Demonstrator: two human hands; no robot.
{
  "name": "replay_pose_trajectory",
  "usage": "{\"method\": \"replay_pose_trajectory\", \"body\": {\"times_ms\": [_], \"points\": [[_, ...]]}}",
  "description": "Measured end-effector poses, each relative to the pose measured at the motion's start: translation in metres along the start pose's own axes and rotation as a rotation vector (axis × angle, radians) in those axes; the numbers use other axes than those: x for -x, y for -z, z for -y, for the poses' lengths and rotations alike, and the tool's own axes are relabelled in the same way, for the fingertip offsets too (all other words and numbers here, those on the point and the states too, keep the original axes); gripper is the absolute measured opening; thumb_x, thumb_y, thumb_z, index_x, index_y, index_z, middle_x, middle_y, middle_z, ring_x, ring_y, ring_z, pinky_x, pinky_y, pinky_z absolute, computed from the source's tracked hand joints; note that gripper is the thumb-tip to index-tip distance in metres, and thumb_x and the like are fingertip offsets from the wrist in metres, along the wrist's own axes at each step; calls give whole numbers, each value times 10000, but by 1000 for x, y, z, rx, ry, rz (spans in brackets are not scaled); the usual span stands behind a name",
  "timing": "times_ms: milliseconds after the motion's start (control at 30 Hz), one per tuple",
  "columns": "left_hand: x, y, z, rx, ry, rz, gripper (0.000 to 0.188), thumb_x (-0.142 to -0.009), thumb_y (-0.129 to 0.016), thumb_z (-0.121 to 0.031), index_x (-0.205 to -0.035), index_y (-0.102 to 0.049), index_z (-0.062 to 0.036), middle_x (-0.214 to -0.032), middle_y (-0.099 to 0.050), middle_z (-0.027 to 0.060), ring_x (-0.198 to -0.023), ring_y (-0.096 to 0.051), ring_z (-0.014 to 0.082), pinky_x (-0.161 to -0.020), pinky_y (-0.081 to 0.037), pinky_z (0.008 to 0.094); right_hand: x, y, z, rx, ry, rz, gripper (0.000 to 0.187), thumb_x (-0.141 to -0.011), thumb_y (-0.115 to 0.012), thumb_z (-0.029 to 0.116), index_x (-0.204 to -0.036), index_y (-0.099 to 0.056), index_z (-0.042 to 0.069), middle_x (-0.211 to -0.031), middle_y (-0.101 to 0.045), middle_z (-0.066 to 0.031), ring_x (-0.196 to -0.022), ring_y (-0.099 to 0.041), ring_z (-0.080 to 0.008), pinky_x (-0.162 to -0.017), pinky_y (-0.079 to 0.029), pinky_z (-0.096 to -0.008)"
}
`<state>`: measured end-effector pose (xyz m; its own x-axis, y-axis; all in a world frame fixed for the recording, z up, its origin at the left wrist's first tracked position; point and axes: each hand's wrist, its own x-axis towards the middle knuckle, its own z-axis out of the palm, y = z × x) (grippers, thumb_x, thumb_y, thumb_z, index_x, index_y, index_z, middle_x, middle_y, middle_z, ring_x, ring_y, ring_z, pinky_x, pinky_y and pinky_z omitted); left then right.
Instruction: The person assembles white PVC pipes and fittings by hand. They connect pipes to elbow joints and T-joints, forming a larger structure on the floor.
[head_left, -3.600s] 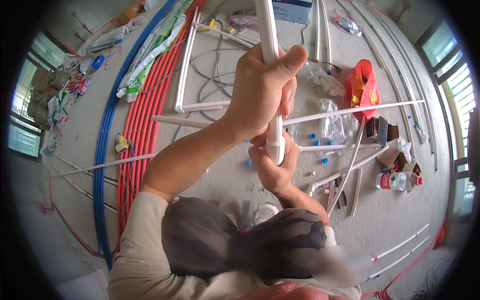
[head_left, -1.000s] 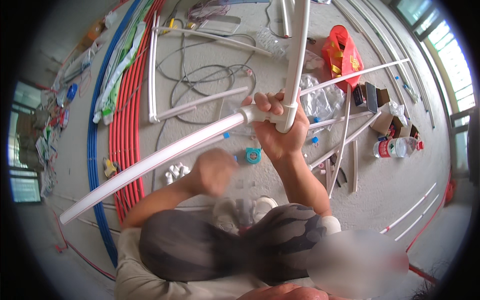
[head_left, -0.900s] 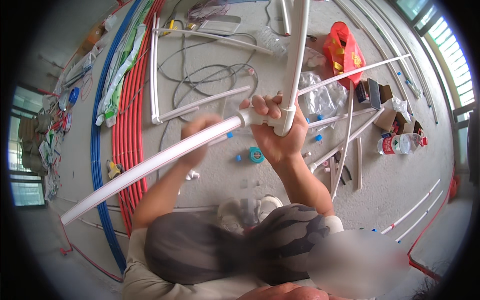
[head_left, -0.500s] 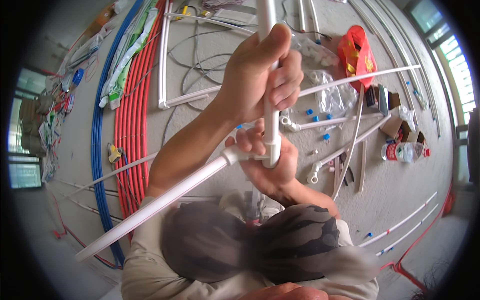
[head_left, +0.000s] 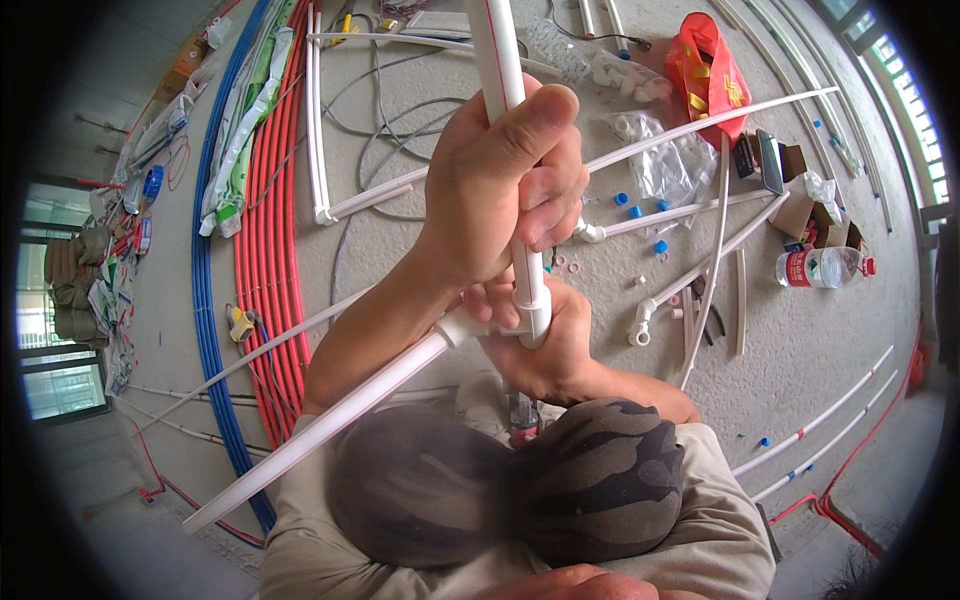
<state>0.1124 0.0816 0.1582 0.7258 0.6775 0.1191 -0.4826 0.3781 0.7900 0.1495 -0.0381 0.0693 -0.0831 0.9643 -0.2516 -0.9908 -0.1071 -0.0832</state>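
Observation:
My left hand [head_left: 500, 185] is wrapped round an upright white plastic pipe [head_left: 496, 55], its thumb pressed along the pipe. Just below, the pipe's lower end meets a white tee fitting [head_left: 535, 308]. My right hand [head_left: 555, 345] cups this fitting from underneath, with fingertips curled over its side branch. From that branch a second white pipe [head_left: 320, 430] with a thin red line slants down to the lower left, across my left forearm's side. Part of the right hand's grip is hidden behind the fitting and pipe.
Red pipes [head_left: 268, 230] and blue pipes [head_left: 205, 290] run along the floor at left. On the right lie white pipes with elbows [head_left: 640, 325], blue caps [head_left: 660, 247], a red bag [head_left: 705, 80], a cardboard box [head_left: 805, 220] and a plastic bottle [head_left: 820, 268]. A grey cable [head_left: 375, 130] loops ahead.
My left hand and the upright pipe have shifted slightly left and down, and the pipe leans more to the left. The right hand stays at the tee fitting. My view has moved slightly.

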Motion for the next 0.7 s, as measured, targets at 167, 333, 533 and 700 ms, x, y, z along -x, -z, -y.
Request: {"method": "replay_pose_trajectory", "body": {"times_ms": [167,333,533,700], "points": [[1,-1,4,-8,-11,12,370,-1029,-679,-384,-865,-466,-130,-561,-404,-24,-405,-374,76,-381,-312,281,2,-2,0,-9,-12,-20,176,-941,-486,168,-1028,-579,46,-683,-497,-59,-839,-531,-268,-889,-409,-388],[3,-10,4,-93,-3,-66,404,-1073,-578,-435,-808,-416,-176,-558,-356,-43,-403,-336,68,-364,-270,261,3,11,6,34,-71,15,179,-908,-519,190,-799,-541,50,-844,-558,-104,-946,-529,-282,-951,-400,-390],[1,-4,10,-10,9,-86,309,-1059,-633,-346,-866,-464,-173,-568,-374,-43,-402,-338,68,-368,-275,261,5,-2,7,-69,-35,-135,281,-1044,-511,298,-1112,-612,44,-845,-594,-70,-916,-577,-257,-944,-445,-393],[1,-2,8,-16,-10,-96,256,-1064,-621,-329,-911,-494,-167,-568,-365,-50,-404,-328,63,-372,-279,259,3,-12,11,55,9,-170,448,-1099,-453,447,-1063,-624,35,-963,-627,-89,-970,-585,-254,-975,-449,-421]]}}
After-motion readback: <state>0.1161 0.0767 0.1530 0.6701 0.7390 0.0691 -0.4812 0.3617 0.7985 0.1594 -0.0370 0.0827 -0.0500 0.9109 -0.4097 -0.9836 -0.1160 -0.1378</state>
